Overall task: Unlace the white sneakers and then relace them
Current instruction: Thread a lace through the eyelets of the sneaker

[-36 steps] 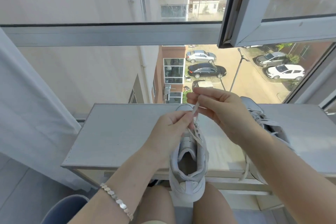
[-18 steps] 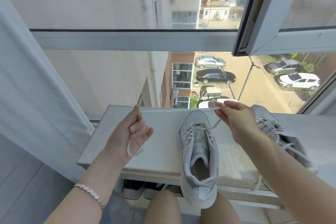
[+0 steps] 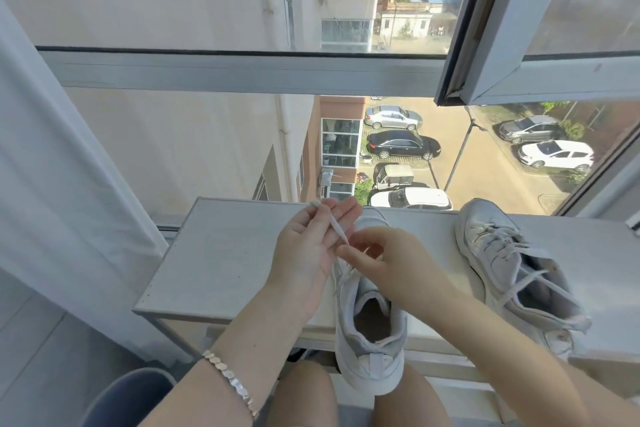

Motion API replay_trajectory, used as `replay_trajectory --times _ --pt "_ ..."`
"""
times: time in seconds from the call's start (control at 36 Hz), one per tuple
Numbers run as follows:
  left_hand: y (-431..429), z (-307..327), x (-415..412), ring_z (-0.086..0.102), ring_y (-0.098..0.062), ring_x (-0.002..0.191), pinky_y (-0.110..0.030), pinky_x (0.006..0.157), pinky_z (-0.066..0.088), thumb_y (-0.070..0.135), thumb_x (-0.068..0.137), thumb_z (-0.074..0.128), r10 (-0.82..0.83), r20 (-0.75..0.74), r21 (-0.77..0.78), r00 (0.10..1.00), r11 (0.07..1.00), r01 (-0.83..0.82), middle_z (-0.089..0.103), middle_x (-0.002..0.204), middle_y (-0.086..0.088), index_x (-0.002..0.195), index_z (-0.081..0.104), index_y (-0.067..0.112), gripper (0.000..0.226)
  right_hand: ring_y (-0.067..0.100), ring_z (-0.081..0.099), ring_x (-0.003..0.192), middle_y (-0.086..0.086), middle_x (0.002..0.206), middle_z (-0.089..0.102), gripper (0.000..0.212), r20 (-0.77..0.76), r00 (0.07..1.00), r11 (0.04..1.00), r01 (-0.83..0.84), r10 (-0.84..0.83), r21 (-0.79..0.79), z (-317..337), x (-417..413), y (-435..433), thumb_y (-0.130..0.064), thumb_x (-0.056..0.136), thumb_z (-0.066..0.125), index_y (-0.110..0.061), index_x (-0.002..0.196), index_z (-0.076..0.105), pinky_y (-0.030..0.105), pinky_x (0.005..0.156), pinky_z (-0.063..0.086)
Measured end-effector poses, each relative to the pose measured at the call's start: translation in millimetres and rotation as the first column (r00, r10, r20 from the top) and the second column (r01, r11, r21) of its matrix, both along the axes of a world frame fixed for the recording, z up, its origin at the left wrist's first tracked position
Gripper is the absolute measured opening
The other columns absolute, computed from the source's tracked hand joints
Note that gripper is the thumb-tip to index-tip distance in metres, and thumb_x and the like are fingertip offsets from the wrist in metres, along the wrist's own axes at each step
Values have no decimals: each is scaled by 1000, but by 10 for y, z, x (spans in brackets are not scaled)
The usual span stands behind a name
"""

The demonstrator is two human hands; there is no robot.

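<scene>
The near sneaker [image 3: 370,333] sits in the lower centre of the frame, with its toe on the worktop [image 3: 225,253] and its heel overhanging the near edge above the knees. Just above its tongue the left hand [image 3: 308,250] is spread, fingers nearly straight. The free end of the lace [image 3: 330,222] lies slantwise across those fingers; whether the thumb pins it I cannot tell. The right hand [image 3: 391,267] is curled, its fingertips nipping the lace just below the left fingers. The second sneaker [image 3: 512,270], at the right of the frame, lies on the worktop with its laces in.

Whether the lace is coming out or going back in is unclear here. In either case, it likely pays to draw it flat through the left fingers to take out twist. Pulling in line with the eyelet should help, and gently, since the overhanging heel could tip off the edge.
</scene>
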State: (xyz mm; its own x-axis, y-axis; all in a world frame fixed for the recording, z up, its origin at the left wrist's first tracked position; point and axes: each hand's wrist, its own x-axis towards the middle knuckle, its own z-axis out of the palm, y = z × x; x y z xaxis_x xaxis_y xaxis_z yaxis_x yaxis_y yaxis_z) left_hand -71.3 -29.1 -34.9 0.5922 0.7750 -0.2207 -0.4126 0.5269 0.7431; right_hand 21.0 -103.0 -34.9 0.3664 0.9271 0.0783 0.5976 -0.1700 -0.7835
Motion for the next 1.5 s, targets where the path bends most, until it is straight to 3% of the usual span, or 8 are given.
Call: replay_trajectory --times 0.25,0.36,0.47,0.72,0.97,1.06,1.25,1.5 --pt "73 -19 38 70 -18 91 -21 77 57 9 98 42 136 -4 39 991 990 -135 73 93 -9 94 56 4 15 3 40 49 -12 52 52 20 -79 997 994 -11 2 -107 30 135 -114 -29 89 61 -24 71 67 12 51 33" --pt "42 -101 15 67 -13 95 -26 83 53 27 91 53 -18 -294 244 956 965 93 73 99 0 96 67 13 20 7 36 48 -13 48 48 16 -299 953 998 30 -47 -62 103 204 -145 -22 88 63 -21 74 72 15 49 31" --pt "-57 -146 -7 55 -2 67 -16 54 40 36 73 65 -167 -409 288 897 910 300 65 78 5 100 73 16 35 5 39 46 -11 48 55 16 -339 941 999 29 -16 33 205 230 -128 -12 84 66 -18 69 71 12 47 36" --pt "18 -114 -75 56 -5 50 -15 43 43 13 89 60 -14 -285 120 958 992 50 70 71 -4 77 66 10 13 10 65 67 -5 72 69 21 -176 981 993 93 -79 73 112 193 -42 -8 75 75 -23 75 60 23 62 56" --pt "85 -281 -133 72 -19 76 -21 63 56 -3 86 59 168 -161 59 973 985 -160 72 80 -10 91 61 3 9 20 57 98 4 105 61 47 467 884 972 141 -38 -187 -88 -109 52 -43 89 55 -15 124 42 24 71 41" --pt "62 -295 -153 72 -18 73 -20 62 56 -7 82 61 159 -180 47 971 987 -153 74 78 -7 92 63 2 13 21 55 85 5 89 58 38 455 891 961 134 -11 -240 -95 -83 92 -32 88 55 -11 119 46 25 60 38" --pt "-22 -386 -211 70 -10 66 -18 56 54 6 86 62 161 -300 67 940 987 -148 72 71 2 80 66 9 8 21 59 80 6 87 66 26 308 951 971 56 19 -234 -65 43 -128 -19 79 54 -5 98 67 40 83 48" --pt "-264 -597 -147 65 -12 59 -23 62 58 -2 85 59 143 -221 -89 965 982 -166 66 62 -5 80 61 3 7 6 48 106 -12 111 52 40 369 930 988 52 6 -147 -310 95 -357 -13 84 53 -23 122 59 5 72 28"
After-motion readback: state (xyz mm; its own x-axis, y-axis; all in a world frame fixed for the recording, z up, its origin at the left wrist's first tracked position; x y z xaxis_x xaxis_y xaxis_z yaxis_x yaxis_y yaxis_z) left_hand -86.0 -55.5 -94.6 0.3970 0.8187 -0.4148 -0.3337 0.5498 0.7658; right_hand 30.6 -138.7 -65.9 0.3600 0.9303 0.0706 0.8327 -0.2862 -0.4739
